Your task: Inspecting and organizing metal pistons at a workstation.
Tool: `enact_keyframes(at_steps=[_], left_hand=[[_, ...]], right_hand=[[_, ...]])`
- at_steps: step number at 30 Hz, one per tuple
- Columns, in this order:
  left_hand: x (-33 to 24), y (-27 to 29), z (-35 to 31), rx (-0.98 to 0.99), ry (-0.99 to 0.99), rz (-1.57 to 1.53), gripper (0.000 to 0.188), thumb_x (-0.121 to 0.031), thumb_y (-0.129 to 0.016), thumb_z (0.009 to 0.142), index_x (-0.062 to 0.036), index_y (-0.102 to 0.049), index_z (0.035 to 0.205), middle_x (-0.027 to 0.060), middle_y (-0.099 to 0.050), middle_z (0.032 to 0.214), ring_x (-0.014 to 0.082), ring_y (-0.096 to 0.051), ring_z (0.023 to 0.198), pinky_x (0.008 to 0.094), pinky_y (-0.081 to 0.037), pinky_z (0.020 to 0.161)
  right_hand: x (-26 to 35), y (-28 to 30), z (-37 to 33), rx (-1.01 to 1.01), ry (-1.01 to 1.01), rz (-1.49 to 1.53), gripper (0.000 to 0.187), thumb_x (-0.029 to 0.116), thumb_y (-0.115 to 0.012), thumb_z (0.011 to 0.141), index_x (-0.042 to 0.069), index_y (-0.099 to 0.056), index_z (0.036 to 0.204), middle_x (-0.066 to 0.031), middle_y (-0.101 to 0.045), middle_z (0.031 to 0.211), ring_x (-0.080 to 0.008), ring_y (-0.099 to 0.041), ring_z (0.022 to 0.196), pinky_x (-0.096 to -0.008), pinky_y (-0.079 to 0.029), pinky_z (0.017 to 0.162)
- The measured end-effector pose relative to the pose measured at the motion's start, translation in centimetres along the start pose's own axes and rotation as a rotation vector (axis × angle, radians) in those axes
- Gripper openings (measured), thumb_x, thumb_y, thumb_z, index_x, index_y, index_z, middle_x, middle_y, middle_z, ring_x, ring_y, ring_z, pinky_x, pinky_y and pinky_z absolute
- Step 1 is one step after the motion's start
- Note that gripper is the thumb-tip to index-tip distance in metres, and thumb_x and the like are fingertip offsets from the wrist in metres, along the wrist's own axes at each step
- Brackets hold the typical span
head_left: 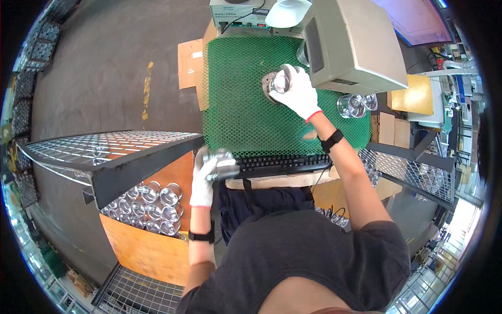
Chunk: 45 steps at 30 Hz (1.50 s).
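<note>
White-gloved right hand [300, 93], one o'clock, fingers gripping silver metal cup [280, 82], likely steadying at round grey base [265, 83]; white-gloved left hand [202, 172], nine o'clock, grips blurred silver cylinder [226, 164].

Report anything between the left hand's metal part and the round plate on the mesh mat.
Nothing visible across the green mesh mat, but the right hand and its shiny metal cylinder cover part of the round plate.

Workroom, seen from within: dark grey floor [104, 78] fills the upper left, marked by a worn yellow stripe [148, 90]; a green-mesh-covered tabletop [235, 99] stands upper centre; white glare [465, 222] brightens the lower right.
</note>
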<state>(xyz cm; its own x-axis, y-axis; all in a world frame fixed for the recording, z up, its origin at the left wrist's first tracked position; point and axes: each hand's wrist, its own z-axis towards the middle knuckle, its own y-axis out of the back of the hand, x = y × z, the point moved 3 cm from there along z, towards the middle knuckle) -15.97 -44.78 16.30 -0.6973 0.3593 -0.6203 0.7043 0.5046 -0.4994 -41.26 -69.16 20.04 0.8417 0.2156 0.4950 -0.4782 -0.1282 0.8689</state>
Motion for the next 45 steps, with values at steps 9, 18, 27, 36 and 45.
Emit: enact_keyframes(at_steps=[9,18,27,36,45], left_hand=[[5.6,14.9,-11.1,-0.348,0.115,-0.153,0.059,-0.015,-0.073,0.082,-0.0062,-0.042,0.132,0.0185,-0.063,0.118,0.032,-0.067,0.102,0.0469,-0.059,0.088],[4.1,12.9,-10.5,-0.344,0.139,-0.08,0.04,-0.033,-0.064,0.088,-0.0052,-0.064,0.117,0.0123,-0.071,0.105,0.0265,-0.071,0.092,0.0403,-0.061,0.077],[-0.7,4.0,-4.7,0.136,-0.219,0.524,0.078,-0.025,-0.078,0.077,0.0001,-0.042,0.141,0.0186,-0.055,0.13,0.0288,-0.061,0.113,0.0399,-0.051,0.096],[-1.5,-9.5,-11.3,0.559,-0.729,1.288,0.085,-0.042,-0.077,0.071,-0.0078,-0.046,0.142,0.0176,-0.056,0.127,0.03,-0.06,0.113,0.0411,-0.05,0.094],[5.4,-6.9,-9.2,0.383,0.248,-0.195,0.05,-0.041,-0.046,0.103,-0.0015,-0.057,0.131,0.0103,-0.065,0.124,0.0217,-0.062,0.114,0.0355,-0.049,0.1]], right_hand=[[0.7,-0.7,1.2,-0.01,0.355,-0.419,0.076,0.055,-0.066,0.078,0.015,-0.043,0.139,-0.0172,-0.049,0.136,-0.0381,-0.068,0.091,-0.0427,-0.056,0.079],[2.8,-0.4,0.0,-0.259,0.252,-0.401,0.05,0.041,-0.065,0.083,0.01,-0.061,0.122,-0.0144,-0.061,0.113,-0.0337,-0.058,0.104,-0.044,-0.047,0.09],[5.0,-5.6,-22.2,0.259,-0.211,0.687,0.041,0.035,-0.063,0.093,0.004,-0.065,0.12,-0.0125,-0.069,0.112,-0.0255,-0.065,0.105,-0.037,-0.05,0.094],[10.3,-3.7,-27.2,0.161,-0.849,1.962,0.036,0.039,-0.054,0.1,0.007,-0.066,0.112,-0.0074,-0.072,0.102,-0.0214,-0.07,0.092,-0.0405,-0.057,0.085],[11.3,-1.6,-28.1,0.352,-0.962,2.173,0.045,0.046,-0.059,0.095,0.007,-0.065,0.117,-0.0115,-0.068,0.118,-0.0276,-0.064,0.11,-0.0476,-0.048,0.101]])
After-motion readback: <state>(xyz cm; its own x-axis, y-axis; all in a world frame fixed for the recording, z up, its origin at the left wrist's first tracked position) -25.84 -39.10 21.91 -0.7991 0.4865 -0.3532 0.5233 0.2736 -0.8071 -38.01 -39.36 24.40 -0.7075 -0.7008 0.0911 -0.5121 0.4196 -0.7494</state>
